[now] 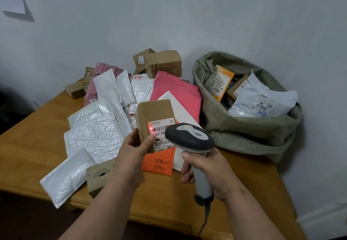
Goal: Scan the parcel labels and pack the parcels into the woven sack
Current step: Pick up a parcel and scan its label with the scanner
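Note:
My left hand (132,152) grips a brown taped box parcel (154,115) and holds it upright, with its white label (163,127) facing me. A red scan dot glows on the label's barcode. My right hand (208,172) grips the grey handle of a corded barcode scanner (189,137), whose dark head points at the label. The green woven sack (249,127) stands open at the right of the table and holds a white poly bag (262,101), an orange-labelled parcel (221,83) and a brown box.
White bubble mailers (93,129), a pink bag (178,91), an orange mailer (159,162) and brown boxes (161,61) are heaped on the wooden table (28,146). A torn cardboard box (99,176) lies by my left wrist. A grey wall rises behind.

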The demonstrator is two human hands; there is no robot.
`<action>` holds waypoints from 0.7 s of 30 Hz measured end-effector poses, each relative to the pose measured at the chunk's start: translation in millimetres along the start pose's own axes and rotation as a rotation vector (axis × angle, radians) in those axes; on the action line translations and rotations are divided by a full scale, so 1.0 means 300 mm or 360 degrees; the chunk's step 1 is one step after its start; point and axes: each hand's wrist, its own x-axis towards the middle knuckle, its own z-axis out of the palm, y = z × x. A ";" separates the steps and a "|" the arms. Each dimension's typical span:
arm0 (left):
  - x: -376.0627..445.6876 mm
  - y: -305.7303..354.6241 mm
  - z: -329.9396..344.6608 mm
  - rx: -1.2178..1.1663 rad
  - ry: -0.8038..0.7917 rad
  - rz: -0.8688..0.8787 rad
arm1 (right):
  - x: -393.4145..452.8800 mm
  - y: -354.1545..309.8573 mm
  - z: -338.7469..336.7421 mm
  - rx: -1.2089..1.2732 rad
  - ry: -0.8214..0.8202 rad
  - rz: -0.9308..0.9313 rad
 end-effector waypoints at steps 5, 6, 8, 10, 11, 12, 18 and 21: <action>0.005 -0.015 0.011 -0.0008 0.0003 -0.0005 | 0.003 0.006 -0.020 -0.0011 -0.0016 -0.0002; 0.008 -0.018 0.015 -0.0005 0.0008 -0.0008 | 0.004 0.008 -0.026 -0.0008 -0.0014 0.0000; 0.015 -0.025 0.027 0.0005 0.0022 -0.0021 | 0.008 0.010 -0.040 0.0003 -0.0004 0.0002; 0.023 -0.033 0.043 0.0027 0.0033 -0.0030 | 0.014 0.012 -0.058 0.0008 0.0017 -0.0006; 0.028 -0.036 0.054 0.0036 0.0036 -0.0035 | 0.018 0.013 -0.068 0.0006 0.0037 -0.0013; 0.033 -0.040 0.067 0.0046 0.0037 -0.0044 | 0.022 0.014 -0.081 0.0004 0.0068 -0.0019; 0.082 -0.033 0.225 0.0170 0.0003 -0.0055 | 0.073 0.026 -0.194 0.0069 0.0403 -0.0005; 0.132 -0.010 0.371 0.0190 -0.0056 -0.0095 | 0.102 0.026 -0.270 0.0108 0.0538 0.0020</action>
